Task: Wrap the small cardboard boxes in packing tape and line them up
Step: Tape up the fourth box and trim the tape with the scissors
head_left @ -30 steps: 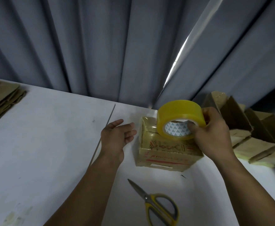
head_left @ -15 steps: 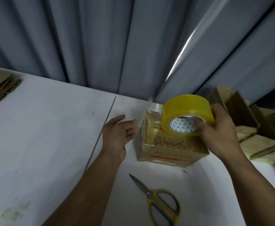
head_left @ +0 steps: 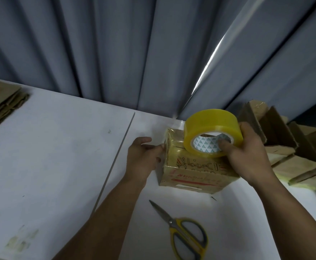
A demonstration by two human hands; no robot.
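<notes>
Just by the white desk's (head_left: 59,147) far edge, the right hand (head_left: 247,156) grips a yellow packing-tape roll (head_left: 211,126) over a small brown cardboard box (head_left: 194,171); the left hand (head_left: 142,160) rests relaxed fingers (head_left: 153,147) against its side.

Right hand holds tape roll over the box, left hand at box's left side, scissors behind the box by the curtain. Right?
One error: in the head view the scissors lie in front of the box, nearer the person. Right hand holding the tape roll and left hand at the box's left side are correct.
</notes>
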